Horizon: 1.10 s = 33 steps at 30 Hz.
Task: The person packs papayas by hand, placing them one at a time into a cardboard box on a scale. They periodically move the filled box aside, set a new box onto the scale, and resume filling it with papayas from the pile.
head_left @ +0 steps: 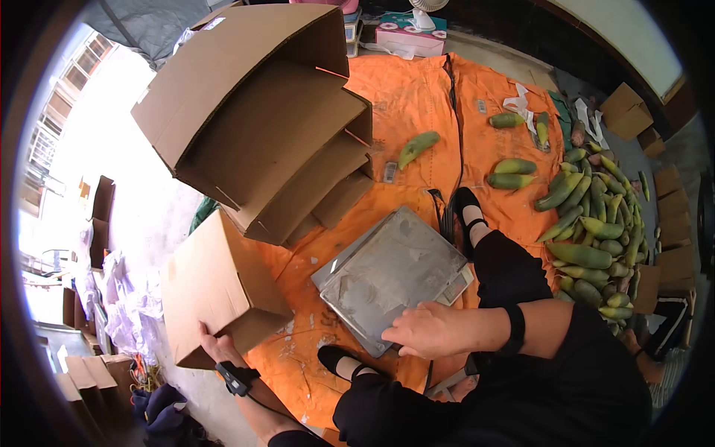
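My left hand (217, 347) grips the lower edge of a cardboard box (216, 287), thumb on the outer face. The box is tilted beside the orange sheet (298, 380). My right hand (426, 330) is loosely curled, with nothing showing in it, over the near edge of a worn grey metal platform (395, 272) like a floor scale's. That platform lies flat between my feet, and nothing rests on it. Above the box in my left hand rises a stack of nested open cardboard boxes (246, 89).
A large heap of long green radishes (588, 257) lies on the right. Several loose ones, including one radish (418, 149), are scattered on the sheet. More cardboard boxes (674, 216) line the far right. A small white fan (427, 13) and a pink carton (410, 37) stand at the back.
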Motion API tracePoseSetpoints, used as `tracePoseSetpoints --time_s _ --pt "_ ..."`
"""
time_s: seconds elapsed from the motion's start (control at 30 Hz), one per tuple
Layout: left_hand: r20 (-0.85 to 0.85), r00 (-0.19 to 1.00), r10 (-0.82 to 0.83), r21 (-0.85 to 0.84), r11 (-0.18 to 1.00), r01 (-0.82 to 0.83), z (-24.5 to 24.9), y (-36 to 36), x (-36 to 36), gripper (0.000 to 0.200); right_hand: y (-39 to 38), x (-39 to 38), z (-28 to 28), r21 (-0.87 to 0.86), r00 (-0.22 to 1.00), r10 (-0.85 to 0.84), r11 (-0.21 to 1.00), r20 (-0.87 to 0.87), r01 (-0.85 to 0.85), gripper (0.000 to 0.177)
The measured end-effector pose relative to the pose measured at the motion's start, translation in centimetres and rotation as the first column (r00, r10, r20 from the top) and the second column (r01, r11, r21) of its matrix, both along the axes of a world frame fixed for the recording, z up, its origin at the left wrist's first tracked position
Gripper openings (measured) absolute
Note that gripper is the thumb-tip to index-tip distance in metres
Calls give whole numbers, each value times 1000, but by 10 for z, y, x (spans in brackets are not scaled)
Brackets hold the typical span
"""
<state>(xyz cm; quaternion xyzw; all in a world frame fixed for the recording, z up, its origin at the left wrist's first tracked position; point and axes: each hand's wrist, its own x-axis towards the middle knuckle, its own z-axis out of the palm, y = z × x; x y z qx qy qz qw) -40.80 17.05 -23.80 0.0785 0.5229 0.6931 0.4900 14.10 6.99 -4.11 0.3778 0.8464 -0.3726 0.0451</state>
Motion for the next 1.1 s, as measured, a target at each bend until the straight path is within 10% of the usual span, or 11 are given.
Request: tracePoseSetpoints --time_s 0.03,0.1,0.37,0.6,0.73,0.83,0.97,1.1 --pt "-255 953 -164 93 977 193 5 -12 -3 39 -1 0 1 6 1000 1 1000 -10 -1 28" --pt "99 981 168 -85 983 -160 84 -35 61 44 -3 1 4 8 1000 -12 1000 27 11 29" --pt "-276 896 347 35 936 -351 170 -191 84 49 -13 10 0 43 999 -46 998 3 46 27" --pt "-572 572 588 205 777 -595 257 -256 150 31 -18 18 0 52 998 -50 998 31 48 30" --pt "-856 299 422 302 877 -373 303 -286 194 42 -20 23 3 59 996 -31 998 87 25 32" --pt "-848 268 457 290 824 -486 320 -308 201 42 -22 27 0 76 997 -27 997 75 22 32" --pt "-775 482 408 376 912 -166 349 -313 240 41 -27 37 0 77 999 -37 996 34 35 32" --pt "-895 402 194 185 981 -62 368 -332 258 38 -32 50 7 111 996 -83 990 -17 85 30"
